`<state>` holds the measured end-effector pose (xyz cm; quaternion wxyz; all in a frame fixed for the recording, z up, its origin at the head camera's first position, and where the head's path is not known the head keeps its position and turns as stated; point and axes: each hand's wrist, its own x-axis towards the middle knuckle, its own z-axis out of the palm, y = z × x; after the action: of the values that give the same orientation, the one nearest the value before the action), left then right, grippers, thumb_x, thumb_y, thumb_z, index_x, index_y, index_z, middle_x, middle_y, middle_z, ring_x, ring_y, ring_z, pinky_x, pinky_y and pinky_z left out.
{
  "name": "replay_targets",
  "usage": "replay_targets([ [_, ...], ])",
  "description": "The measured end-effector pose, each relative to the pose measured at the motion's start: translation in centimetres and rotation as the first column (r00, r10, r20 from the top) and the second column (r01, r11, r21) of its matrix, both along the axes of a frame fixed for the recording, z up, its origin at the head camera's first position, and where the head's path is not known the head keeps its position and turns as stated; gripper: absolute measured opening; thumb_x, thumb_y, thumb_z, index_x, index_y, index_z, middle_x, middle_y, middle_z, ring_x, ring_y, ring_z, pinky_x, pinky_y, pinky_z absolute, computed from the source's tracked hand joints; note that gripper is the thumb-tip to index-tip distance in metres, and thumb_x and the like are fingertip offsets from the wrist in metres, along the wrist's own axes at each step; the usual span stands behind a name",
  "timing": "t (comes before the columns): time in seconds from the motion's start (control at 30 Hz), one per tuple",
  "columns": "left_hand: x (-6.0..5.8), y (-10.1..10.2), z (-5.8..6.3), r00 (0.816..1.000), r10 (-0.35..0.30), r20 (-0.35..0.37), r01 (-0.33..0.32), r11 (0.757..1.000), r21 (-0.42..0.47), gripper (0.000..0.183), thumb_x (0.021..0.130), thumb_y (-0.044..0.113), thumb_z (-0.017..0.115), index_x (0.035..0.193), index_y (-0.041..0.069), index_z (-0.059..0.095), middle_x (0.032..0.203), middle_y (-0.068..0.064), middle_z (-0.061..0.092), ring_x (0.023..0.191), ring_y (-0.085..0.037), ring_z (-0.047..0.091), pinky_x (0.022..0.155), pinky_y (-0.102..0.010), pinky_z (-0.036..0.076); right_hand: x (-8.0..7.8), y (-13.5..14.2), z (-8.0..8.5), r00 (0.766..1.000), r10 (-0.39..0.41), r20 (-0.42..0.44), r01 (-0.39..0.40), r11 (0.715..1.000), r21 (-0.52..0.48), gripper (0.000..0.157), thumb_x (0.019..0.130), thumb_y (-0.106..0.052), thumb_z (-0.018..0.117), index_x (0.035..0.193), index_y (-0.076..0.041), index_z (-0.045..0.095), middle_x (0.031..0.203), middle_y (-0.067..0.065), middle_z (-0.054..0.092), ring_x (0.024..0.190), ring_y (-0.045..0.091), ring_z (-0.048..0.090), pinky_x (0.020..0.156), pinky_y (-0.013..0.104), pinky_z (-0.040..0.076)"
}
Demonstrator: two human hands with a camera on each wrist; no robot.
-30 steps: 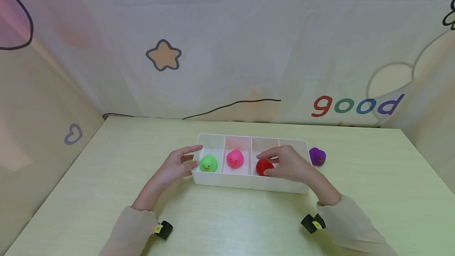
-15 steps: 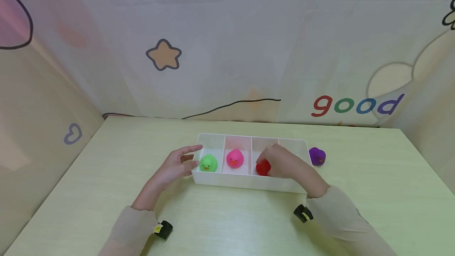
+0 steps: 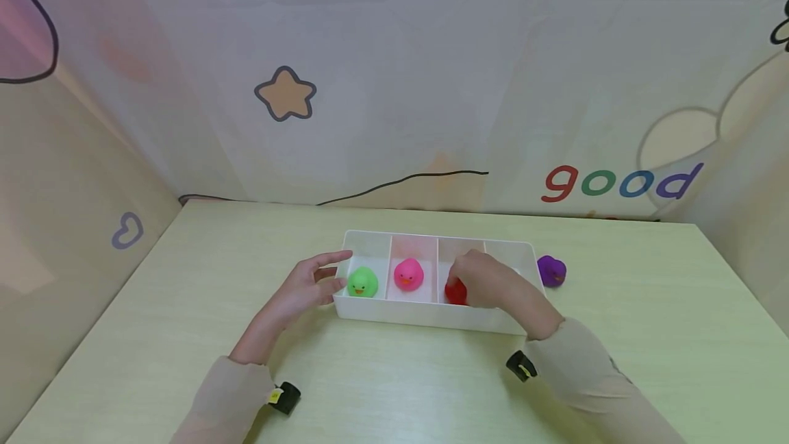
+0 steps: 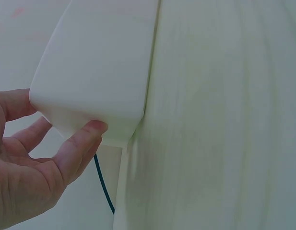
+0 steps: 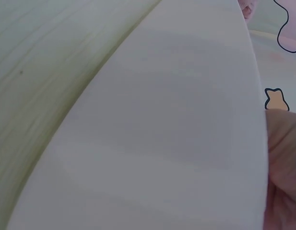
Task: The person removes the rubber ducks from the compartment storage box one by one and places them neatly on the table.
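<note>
A long white divided box [image 3: 425, 314] stands on the table. A green rubber duck [image 3: 362, 282] sits in its leftmost compartment and a pink rubber duck [image 3: 409, 275] in the one beside it. My left hand [image 3: 308, 284] holds the box's left end; in the left wrist view its thumb [image 4: 92, 128] lies against the end wall, with a finger at the rim. In the third compartment my right hand [image 3: 487, 281] has its fingers curled down onto a red rubber duck [image 3: 455, 292], mostly covered by the hand. The right wrist view shows mainly the box's front wall, hiding those fingers.
A purple rubber duck [image 3: 551, 271] rests on the pale wooden table [image 3: 394, 382], just outside the box's right end. Printed cloth walls [image 3: 394, 101] enclose the table at the back and sides. Each sleeve carries a small black wrist camera [image 3: 285, 398].
My right hand has turned over and its fingers have closed down around the red duck, the forearm shifting slightly left. My left hand, the box and the other ducks stay put.
</note>
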<state>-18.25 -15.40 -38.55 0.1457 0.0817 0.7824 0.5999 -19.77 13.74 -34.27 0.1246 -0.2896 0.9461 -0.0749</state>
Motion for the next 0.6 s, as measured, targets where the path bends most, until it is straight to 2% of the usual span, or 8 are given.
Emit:
replay_targets([
  [0.2, 0.0, 0.0, 0.0, 1.0, 0.011, 0.008, -0.011, 1.0, -0.002, 0.049, 0.089, 0.006, 0.054, 0.136, 0.012, 0.043, 0.138, -0.014, 0.039, 0.119, -0.032, 0.044, 0.079, -0.037, 0.049, -0.1, 0.1, -0.3, 1.0, 0.011, -0.012, -0.011, 1.0, -0.022, 0.026, 0.067, 0.0, 0.077, 0.092, -0.004, 0.072, 0.084, 0.006, 0.065, 0.081, 0.021, 0.056, 0.072, 0.032, 0.051],
  [0.33, 0.0, 0.0, -0.1, 1.0, 0.007, 0.002, -0.007, 1.0, -0.003, 0.049, 0.089, 0.006, 0.054, 0.136, 0.01, 0.043, 0.138, -0.015, 0.038, 0.121, -0.034, 0.041, 0.079, -0.038, 0.049, 0.1, 0.5, -0.5, 1.0, -0.006, -0.006, 0.006, 0.992, -0.127, 0.029, 0.066, -0.002, 0.078, 0.094, -0.005, 0.072, 0.087, 0.005, 0.065, 0.084, 0.02, 0.056, 0.071, 0.031, 0.051],
  [0.5, 0.0, 0.0, 0.0, 1.0, 0.012, 0.008, -0.012, 1.0, 0.006, 0.049, 0.088, 0.005, 0.054, 0.136, 0.012, 0.043, 0.139, -0.013, 0.038, 0.123, -0.033, 0.04, 0.081, -0.039, 0.049, 0.6, 1.2, -0.2, 0.999, -0.039, -0.013, 0.033, 0.953, -0.302, 0.032, 0.067, -0.004, 0.078, 0.098, -0.006, 0.071, 0.09, 0.003, 0.066, 0.083, 0.017, 0.056, 0.067, 0.027, 0.05],
  [0.6, 0.0, -0.1, -0.1, 1.0, 0.0, 0.005, 0.0, 1.0, 0.017, 0.049, 0.089, 0.005, 0.054, 0.136, 0.011, 0.043, 0.139, -0.014, 0.037, 0.123, -0.034, 0.039, 0.082, -0.04, 0.048, 0.9, 1.7, 0.1, 0.998, -0.063, -0.022, 0.05, 0.924, -0.379, 0.032, 0.069, -0.004, 0.076, 0.1, -0.004, 0.07, 0.092, 0.005, 0.066, 0.082, 0.018, 0.057, 0.067, 0.029, 0.051],
])
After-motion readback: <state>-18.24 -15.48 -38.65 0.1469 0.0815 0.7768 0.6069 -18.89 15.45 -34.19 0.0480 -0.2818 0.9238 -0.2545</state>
